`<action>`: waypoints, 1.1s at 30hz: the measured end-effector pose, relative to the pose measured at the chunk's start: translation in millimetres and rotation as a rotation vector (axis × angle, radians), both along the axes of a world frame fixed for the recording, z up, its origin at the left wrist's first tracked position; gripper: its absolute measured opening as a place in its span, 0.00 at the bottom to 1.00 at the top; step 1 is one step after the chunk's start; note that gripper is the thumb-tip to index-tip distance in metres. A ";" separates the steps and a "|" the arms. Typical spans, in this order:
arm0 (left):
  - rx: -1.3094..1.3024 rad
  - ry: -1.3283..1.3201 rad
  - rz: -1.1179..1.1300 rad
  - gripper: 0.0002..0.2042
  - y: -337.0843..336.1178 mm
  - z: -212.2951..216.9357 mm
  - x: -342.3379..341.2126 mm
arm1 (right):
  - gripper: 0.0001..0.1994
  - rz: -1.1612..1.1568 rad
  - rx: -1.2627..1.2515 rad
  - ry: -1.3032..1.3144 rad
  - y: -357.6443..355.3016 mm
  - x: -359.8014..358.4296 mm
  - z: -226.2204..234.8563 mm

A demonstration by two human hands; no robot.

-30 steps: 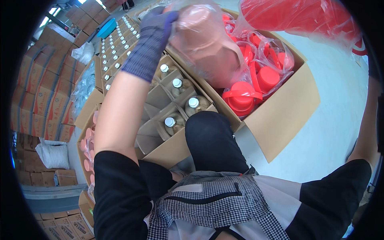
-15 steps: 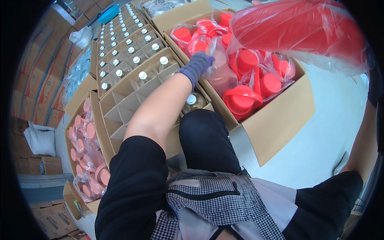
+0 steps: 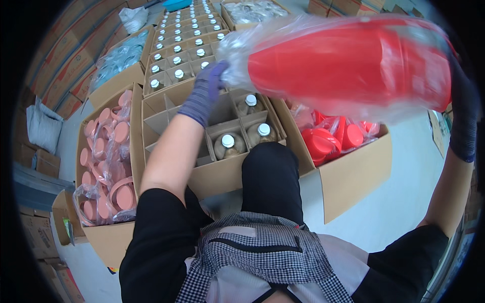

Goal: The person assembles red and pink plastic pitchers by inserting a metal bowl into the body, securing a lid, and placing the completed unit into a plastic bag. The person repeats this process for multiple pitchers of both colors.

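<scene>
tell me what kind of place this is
Probably a packing area or warehouse: divided cartons of capped bottles, boxes of bagged red lids and pink lids, and stacked cardboard boxes behind.

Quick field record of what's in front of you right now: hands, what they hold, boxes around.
left hand: gloved, grips one end of the bag of red lids
right hand: gloved, at the bag's other end
bag: clear plastic, held up over the boxes
divided box: cells partly filled with capped bottles
box on the right: more bagged red lids
box on the left: bagged pink lids
</scene>
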State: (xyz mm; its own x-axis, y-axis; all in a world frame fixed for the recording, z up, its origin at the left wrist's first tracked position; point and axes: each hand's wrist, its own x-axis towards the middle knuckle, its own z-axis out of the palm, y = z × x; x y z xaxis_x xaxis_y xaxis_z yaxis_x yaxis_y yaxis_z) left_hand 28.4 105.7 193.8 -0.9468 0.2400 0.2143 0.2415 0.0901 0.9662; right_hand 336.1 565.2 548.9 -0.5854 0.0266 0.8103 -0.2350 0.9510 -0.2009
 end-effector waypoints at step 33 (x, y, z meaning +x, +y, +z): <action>0.350 -0.304 -0.954 0.28 -83.2 35.1 240.8 | 0.29 0.692 0.175 -0.459 -256.0 80.6 -72.0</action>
